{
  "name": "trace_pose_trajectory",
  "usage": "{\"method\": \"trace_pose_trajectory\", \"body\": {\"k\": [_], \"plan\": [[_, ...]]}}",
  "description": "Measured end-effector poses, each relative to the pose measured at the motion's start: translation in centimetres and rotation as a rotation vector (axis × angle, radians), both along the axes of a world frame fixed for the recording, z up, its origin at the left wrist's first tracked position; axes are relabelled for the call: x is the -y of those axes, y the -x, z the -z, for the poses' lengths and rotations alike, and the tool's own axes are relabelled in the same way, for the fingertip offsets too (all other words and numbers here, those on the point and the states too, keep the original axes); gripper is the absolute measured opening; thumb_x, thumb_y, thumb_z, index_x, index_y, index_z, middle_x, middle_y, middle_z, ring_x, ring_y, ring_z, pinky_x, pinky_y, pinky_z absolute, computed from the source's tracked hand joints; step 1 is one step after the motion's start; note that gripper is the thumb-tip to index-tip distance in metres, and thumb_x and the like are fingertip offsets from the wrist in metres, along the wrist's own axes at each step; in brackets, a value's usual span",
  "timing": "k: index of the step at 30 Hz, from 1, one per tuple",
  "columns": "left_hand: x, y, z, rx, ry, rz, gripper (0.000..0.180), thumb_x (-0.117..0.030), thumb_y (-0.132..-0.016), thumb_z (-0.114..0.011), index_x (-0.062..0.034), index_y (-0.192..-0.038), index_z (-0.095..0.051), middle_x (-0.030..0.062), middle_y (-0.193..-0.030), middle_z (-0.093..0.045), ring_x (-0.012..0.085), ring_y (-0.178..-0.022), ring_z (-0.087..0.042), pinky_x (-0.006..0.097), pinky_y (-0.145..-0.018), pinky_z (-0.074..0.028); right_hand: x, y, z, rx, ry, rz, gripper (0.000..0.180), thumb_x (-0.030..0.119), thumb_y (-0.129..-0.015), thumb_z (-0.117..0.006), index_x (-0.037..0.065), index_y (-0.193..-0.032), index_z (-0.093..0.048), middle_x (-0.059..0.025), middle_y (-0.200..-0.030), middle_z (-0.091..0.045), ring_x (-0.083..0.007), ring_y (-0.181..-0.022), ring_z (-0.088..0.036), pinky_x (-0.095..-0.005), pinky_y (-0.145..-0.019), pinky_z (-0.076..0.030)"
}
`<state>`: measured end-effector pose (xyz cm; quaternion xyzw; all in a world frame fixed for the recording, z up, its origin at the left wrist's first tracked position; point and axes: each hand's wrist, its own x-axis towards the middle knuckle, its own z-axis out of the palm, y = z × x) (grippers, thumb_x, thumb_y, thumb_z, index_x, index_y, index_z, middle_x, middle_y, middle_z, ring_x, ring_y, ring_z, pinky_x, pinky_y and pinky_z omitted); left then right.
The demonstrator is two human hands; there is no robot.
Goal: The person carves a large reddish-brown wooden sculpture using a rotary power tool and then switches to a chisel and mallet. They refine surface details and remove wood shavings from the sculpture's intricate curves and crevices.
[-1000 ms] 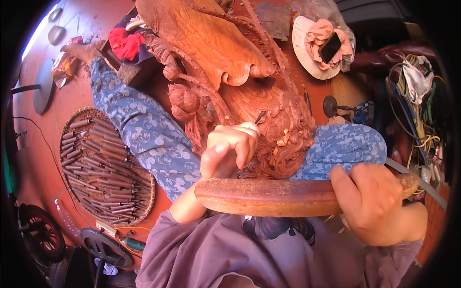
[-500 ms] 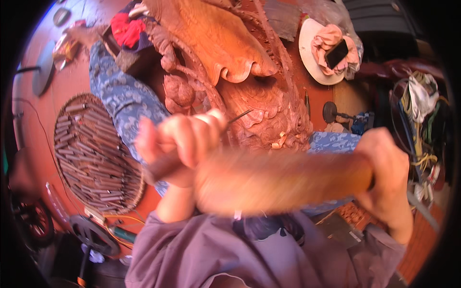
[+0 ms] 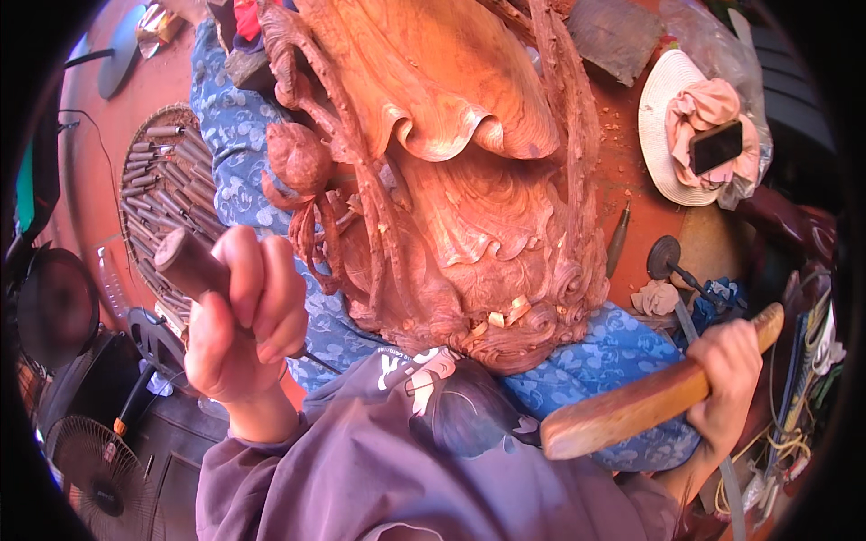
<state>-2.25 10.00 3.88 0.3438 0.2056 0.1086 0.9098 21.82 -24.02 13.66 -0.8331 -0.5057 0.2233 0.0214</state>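
A large reddish wood carving (image 3: 451, 180) with leaf and scroll shapes rests across my legs in blue patterned trousers (image 3: 613, 352). My left hand (image 3: 244, 316) is raised at the lower left, fist closed around a chisel (image 3: 194, 261) with a dark round wooden handle; its thin metal shaft pokes out below the hand. My right hand (image 3: 731, 379) at the lower right grips a long wooden mallet (image 3: 640, 406) that points left and down. Both hands are off the carving. Pale wood chips (image 3: 505, 316) lie on the carving's lower scrolls.
A round woven tray (image 3: 167, 207) holds several chisels at the left. A straw hat (image 3: 677, 126) with a pink cloth and a phone (image 3: 717, 147) lies at the upper right. A loose chisel (image 3: 618, 239) lies beside the carving. A fan (image 3: 95, 478) and cables are at the edges.
Both hands pulled back from the carving. The left hand lifted the chisel away to the left, and the right hand swung the mallet out to the right.
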Motion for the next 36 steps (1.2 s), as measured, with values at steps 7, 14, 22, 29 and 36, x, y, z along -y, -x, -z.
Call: {"method": "trace_pose_trajectory", "body": {"k": [7, 14, 22, 29, 36], "plan": [[3.6, -1.8, -1.1, -0.229, -0.417, 0.464, 0.029, -0.019, -0.094, -0.059, -0.0002, -0.115, -0.051, 0.0126, -0.091, -0.059, 0.0204, -0.066, -0.057, 0.03, -0.061, -0.05, 0.1, 1.3, -0.4, -0.024, 0.162, 0.056, 0.026, 0.006, -0.056, -0.063, 0.002, -0.081, -0.061, -0.01, -0.077, -0.051, -0.0306, -0.077, -0.052, -0.0434, -0.073, -0.041], [9.0, -5.4, -0.9, 0.145, -0.704, 1.046, 0.039, -0.028, -0.097, -0.059, -0.0012, -0.125, -0.053, 0.0124, -0.095, -0.062, 0.03, -0.082, -0.068, 0.037, -0.066, -0.057, 0.7, 0.4, 0.1, 0.0, 0.022, 0.002, 0.024, 0.006, -0.057, -0.067, 0.002, -0.079, -0.059, -0.0098, -0.078, -0.049, -0.0317, -0.077, -0.053, -0.0484, -0.08, -0.042], [13.7, -6.7, 0.5, 0.581, -0.748, 0.632, 0.039, -0.029, -0.094, -0.058, -0.0037, -0.124, -0.052, 0.0098, -0.088, -0.052, 0.0237, -0.074, -0.061, 0.036, -0.055, -0.051, 2.2, 0.8, 1.3, -0.007, -0.259, 0.187, 0.035, -0.003, -0.056, -0.077, 0.005, -0.075, -0.048, -0.01, -0.073, -0.05, -0.0286, -0.072, -0.052, -0.0422, -0.071, -0.044], [14.6, -7.6, 0.0, 0.639, -0.738, 0.453, 0.033, -0.038, -0.09, -0.062, -0.0058, -0.092, -0.055, 0.0081, -0.077, -0.053, 0.0241, -0.068, -0.059, 0.036, -0.052, -0.047, 1.3, 2.1, 1.4, -0.114, -0.435, 0.173, 0.031, -0.003, -0.069, -0.076, 0.006, -0.078, -0.048, -0.007, -0.068, -0.054, -0.0229, -0.061, -0.05, -0.0396, -0.065, -0.045], [14.0, -7.9, -0.1, 0.471, -0.724, 0.169, 0.044, -0.046, -0.084, -0.067, -0.0081, -0.067, -0.052, 0.0053, -0.064, -0.05, 0.0228, -0.058, -0.055, 0.034, -0.05, -0.044, -0.4, 2.4, 2.1, -0.272, -0.416, 0.19, 0.034, -0.006, -0.065, -0.077, 0.005, -0.08, -0.049, -0.0071, -0.067, -0.053, -0.0227, -0.062, -0.049, -0.0383, -0.064, -0.045]]}}
